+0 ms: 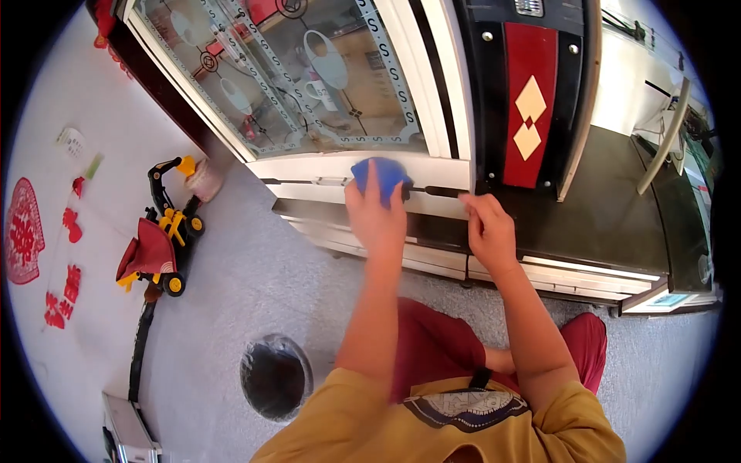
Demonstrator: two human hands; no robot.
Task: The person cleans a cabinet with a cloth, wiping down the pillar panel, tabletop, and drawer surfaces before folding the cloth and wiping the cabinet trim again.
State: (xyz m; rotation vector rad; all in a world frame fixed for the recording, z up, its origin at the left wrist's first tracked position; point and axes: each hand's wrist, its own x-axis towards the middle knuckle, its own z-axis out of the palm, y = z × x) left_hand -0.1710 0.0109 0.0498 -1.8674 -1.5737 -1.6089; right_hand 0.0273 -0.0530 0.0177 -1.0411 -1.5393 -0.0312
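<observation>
My left hand (376,212) presses a blue cloth (395,179) against the front of a white drawer (309,171), beside its metal handle (330,181). The fingers lie over the cloth, which bunches around them. My right hand (492,226) is closed, with thumb and forefinger pinched at the right end of the dark strip (444,191) along the drawer front. What it pinches, if anything, is too small to make out. Above the drawer is a cabinet with patterned glass doors (347,85), and a white mug (319,94) shows behind the glass.
A dark ledge (617,201) runs below and to the right, with white drawers (571,278) under it. A black and red panel (530,108) stands right of the cabinet. On the floor to the left are a toy excavator (166,228) and a lined waste bin (302,370).
</observation>
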